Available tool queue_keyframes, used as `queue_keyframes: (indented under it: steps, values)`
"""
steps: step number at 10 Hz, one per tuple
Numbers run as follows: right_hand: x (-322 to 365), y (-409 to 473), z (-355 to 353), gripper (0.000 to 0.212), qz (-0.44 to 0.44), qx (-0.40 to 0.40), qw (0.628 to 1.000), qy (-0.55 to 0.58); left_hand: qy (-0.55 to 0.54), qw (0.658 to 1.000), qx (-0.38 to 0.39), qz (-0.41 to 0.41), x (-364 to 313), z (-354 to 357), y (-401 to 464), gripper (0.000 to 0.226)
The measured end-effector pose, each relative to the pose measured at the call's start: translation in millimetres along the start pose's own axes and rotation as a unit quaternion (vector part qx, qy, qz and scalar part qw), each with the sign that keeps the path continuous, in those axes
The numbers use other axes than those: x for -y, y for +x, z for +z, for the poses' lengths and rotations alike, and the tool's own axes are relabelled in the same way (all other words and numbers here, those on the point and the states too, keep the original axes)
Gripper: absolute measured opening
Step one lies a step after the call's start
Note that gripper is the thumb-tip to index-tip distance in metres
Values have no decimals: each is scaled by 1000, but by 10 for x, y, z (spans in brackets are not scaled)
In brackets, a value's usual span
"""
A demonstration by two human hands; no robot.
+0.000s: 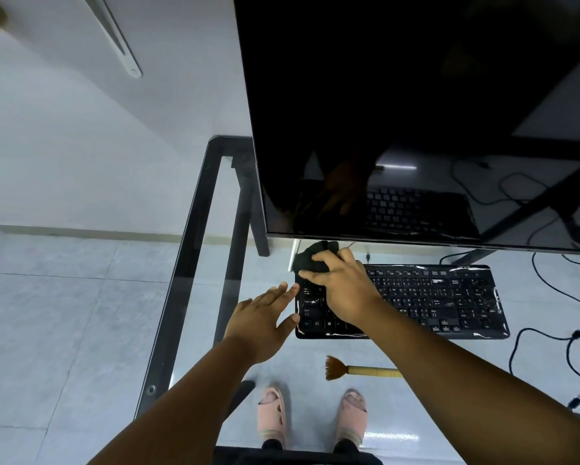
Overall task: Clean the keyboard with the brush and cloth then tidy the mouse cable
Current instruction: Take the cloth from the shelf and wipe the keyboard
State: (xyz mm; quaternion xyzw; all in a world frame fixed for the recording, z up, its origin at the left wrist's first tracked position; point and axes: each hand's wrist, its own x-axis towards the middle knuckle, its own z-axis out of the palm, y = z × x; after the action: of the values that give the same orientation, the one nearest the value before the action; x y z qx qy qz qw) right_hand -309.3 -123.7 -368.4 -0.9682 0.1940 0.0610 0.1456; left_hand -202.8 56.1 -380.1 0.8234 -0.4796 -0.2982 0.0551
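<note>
Black keyboard (426, 300) sits on the glass desk (188, 250) just under the monitor (399, 112). Right hand (343, 290) covers its left end, fingers bunched around a dark cloth (310, 258) at the top-left corner. Left hand (265, 317) rests flat beside it, fingers spread and empty. Brush (359, 369) lies nearer me, handle end hidden under my right arm. Mouse cable (550, 344) runs off the right edge, no mouse visible.
</note>
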Motion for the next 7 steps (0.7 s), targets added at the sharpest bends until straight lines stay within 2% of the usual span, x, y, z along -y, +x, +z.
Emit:
queue_keyframes:
  steps: [1, 3, 4, 5, 6, 7]
  values:
    - [-67, 9, -37, 66, 47, -17, 999, -5, 0, 1000, 0, 2, -8, -1, 0, 59]
    - [32, 17, 8, 66, -2, -6, 1000, 4, -2, 1000, 0, 1, 7, -2, -4, 58]
    - [-19, 28, 5, 65, 91, -45, 995, 22, -5, 1000, -3, 2, 4, -11, -1, 58]
    - [31, 26, 13, 66, 69, -24, 997, 16, -5, 1000, -6, -1, 0, 0, -8, 58]
    - [-79, -43, -10, 62, 97, -28, 995, 9, -4, 1000, -4, -1, 3, 2, 3, 58]
    - [-108, -44, -18, 58, 196, -50, 979, 27, -10, 1000, -8, -2, 3, 15, 4, 57]
